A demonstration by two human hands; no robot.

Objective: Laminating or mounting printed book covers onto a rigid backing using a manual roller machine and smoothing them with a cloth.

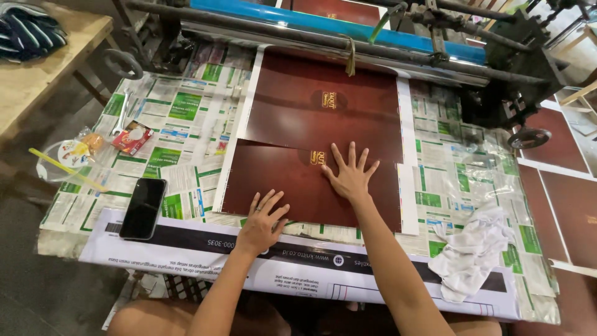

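Sheets: two dark maroon printed sheets, the near sheet (292,186) under both hands, the far sheet (323,109) overlapping its far edge and running up into the machine.
Left hand (262,224): flat, fingers spread, pressing the near edge of the near sheet, not gripping anything.
Right hand (349,177): same deal, open palm down with fingers fanned, up by the near sheet's far edge.
Direction: near sheet's long axis runs left-right, gold logo sits at its far edge.
Table: newspaper cover (186,118) all over, white banner strip (186,252) along the near edge.
Left side: one black phone (143,208), one red snack packet (132,137), one plastic bag (68,158), one wrench (121,112).
Right side: one crumpled white rag (476,249).
Far: roller machine (348,31) with a blue bar, blocking the far edge.
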